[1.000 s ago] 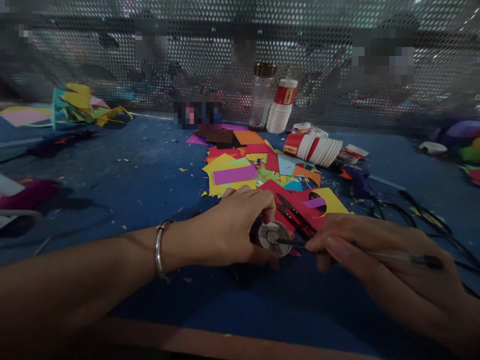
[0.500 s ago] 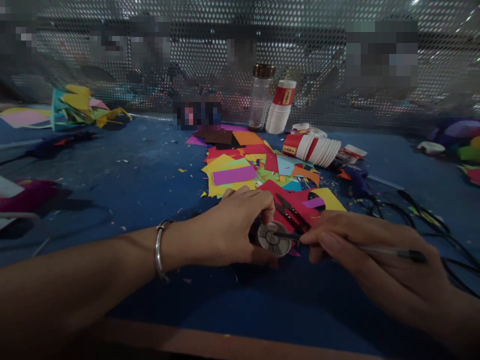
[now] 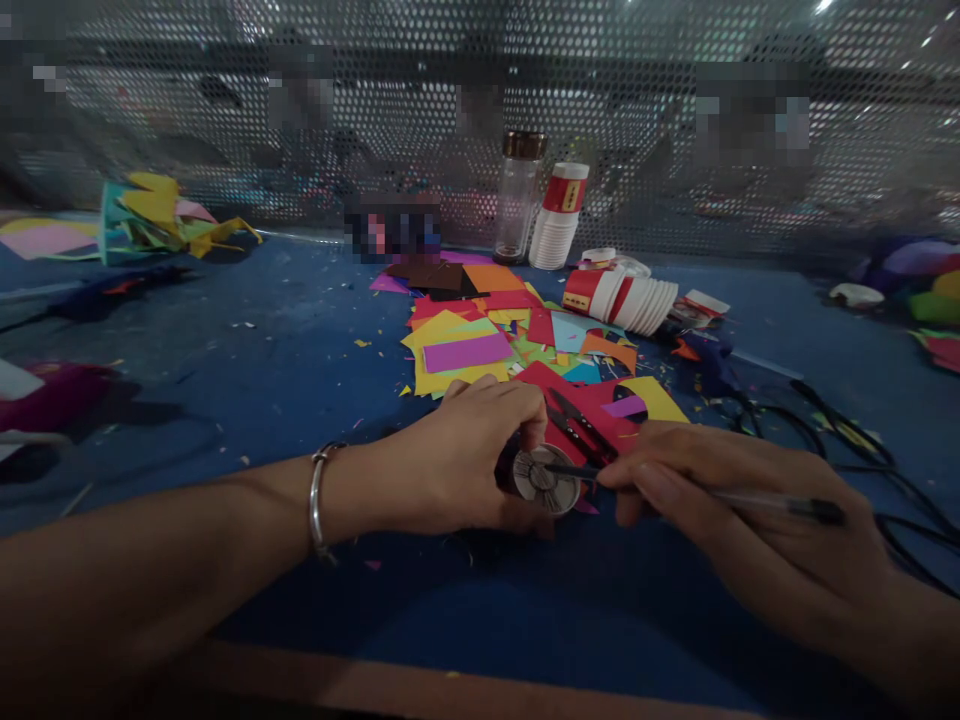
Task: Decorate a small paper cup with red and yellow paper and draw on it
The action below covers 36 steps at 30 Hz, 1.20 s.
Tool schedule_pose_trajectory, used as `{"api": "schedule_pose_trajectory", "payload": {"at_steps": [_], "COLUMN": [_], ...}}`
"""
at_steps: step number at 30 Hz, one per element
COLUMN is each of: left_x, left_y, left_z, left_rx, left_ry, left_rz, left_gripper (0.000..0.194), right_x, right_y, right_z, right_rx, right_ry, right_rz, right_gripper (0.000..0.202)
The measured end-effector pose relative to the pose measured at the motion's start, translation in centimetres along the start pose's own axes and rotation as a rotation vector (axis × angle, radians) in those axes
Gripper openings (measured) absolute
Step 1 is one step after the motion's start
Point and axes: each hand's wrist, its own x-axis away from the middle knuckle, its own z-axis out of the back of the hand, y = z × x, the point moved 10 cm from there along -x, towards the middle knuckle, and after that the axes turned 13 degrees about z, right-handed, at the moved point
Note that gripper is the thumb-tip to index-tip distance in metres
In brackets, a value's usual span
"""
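My left hand (image 3: 472, 455) is closed around a small paper cup, whose round whitish base (image 3: 546, 482) faces up at me. Dark lines radiate across that base; the cup's side is dark and mostly hidden by my fingers. A pen (image 3: 780, 502) is pinched in my right hand (image 3: 720, 510), its dark tip resting on or just over the base. Directly behind the cup, dark scissors (image 3: 581, 420) lie on red paper (image 3: 540, 378).
Coloured paper scraps (image 3: 469, 350) cover the table's middle. Beyond them stand a glass bottle (image 3: 517, 200) and stacked paper cups (image 3: 556, 220); another cup stack (image 3: 622, 300) lies sideways. A blue glue gun (image 3: 709, 362) and black cable (image 3: 840, 425) are at right.
Both hands keep their hold on the cup and pen, with the pen tip at nearly the same place on the base. The whole view has shifted slightly.
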Motion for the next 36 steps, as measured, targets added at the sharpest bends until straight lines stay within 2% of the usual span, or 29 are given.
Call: {"api": "schedule_pose_trajectory", "payload": {"at_steps": [19,28,36], "left_x": [0.0,0.0,-0.1], "left_y": [0.1,0.0,-0.3], "left_z": [0.0,0.0,0.0], "left_rx": [0.024,0.013,0.042], "left_ry": [-0.023,-0.017,-0.02], "left_rz": [0.024,0.026,0.023], "left_gripper": [0.05,0.05,0.05], "right_x": [-0.2,-0.4,-0.2], "right_y": [-0.1,-1.0,-0.1], "right_z": [0.5,0.5,0.1], "right_rx": [0.01,0.041,0.004], "right_ry": [0.016,-0.012,-0.006], "right_rz": [0.019,0.059,0.014], "right_gripper": [0.025,0.025,0.026]}}
